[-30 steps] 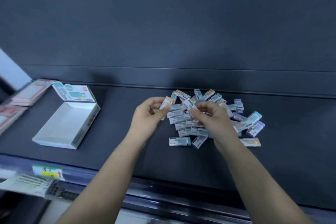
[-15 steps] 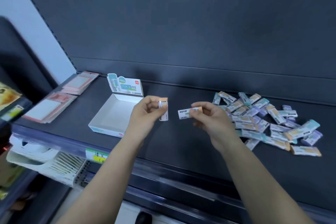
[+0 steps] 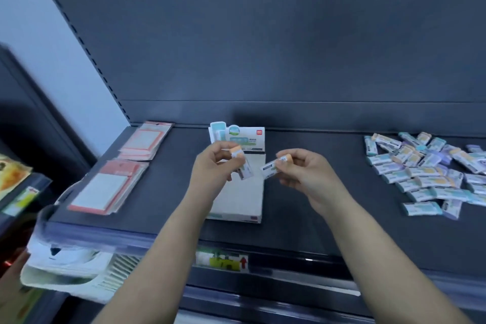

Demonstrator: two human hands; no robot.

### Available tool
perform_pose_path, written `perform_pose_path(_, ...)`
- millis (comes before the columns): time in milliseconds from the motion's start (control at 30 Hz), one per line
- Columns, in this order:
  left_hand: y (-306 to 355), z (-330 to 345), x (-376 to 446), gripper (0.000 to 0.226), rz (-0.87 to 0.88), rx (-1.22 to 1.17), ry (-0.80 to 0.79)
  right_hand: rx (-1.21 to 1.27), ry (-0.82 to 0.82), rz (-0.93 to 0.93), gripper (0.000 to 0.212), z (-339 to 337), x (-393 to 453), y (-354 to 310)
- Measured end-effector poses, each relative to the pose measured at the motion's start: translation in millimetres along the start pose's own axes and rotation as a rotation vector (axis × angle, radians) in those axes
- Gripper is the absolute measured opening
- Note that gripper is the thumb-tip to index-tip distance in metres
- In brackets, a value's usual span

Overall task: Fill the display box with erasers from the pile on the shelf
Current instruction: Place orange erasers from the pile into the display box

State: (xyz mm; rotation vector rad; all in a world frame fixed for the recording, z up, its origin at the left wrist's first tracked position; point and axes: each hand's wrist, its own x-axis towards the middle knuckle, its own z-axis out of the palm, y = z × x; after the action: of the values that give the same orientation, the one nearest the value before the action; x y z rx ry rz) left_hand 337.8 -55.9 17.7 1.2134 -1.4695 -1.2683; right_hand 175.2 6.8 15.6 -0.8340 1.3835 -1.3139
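Observation:
The white display box [image 3: 244,200] sits open on the dark shelf [image 3: 302,218], its printed lid flap [image 3: 240,137] standing up at the back. My left hand [image 3: 210,173] pinches an orange-ended eraser [image 3: 242,166] above the box. My right hand [image 3: 302,173] pinches a second orange-ended eraser [image 3: 273,167] just right of the box's rim. The pile of wrapped erasers [image 3: 426,171] lies on the shelf far to the right. The box's inside is partly hidden by my left hand and shows no erasers where visible.
Two stacks of pink-edged packets [image 3: 110,189] [image 3: 144,141] lie on the shelf to the left of the box. A price label [image 3: 222,260] sits on the shelf's front rail. Paper items [image 3: 68,271] hang on a lower level at left.
Both hands, each with an eraser taken from the pile, have travelled left to the box. My view has swung left, so the pile now lies at the right edge.

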Motion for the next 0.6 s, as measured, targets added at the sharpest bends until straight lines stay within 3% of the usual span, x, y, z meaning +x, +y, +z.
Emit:
perform_pose_path(133,-11,-26,19,0.019,0.013,0.051,-0.029,-0.002,0.127,-0.020,0.016,30,12,6)
perform_pose_path(300,-21,-44,34,0.021,0.042,0.088,-0.078,-0.179,0.238,-0.126,0.021,53,22,10)
perform_pose_path(600,-36,-48,46,0.025,0.166,0.297,-0.193,-0.732,0.192,-0.245,0.022,63,32,14)
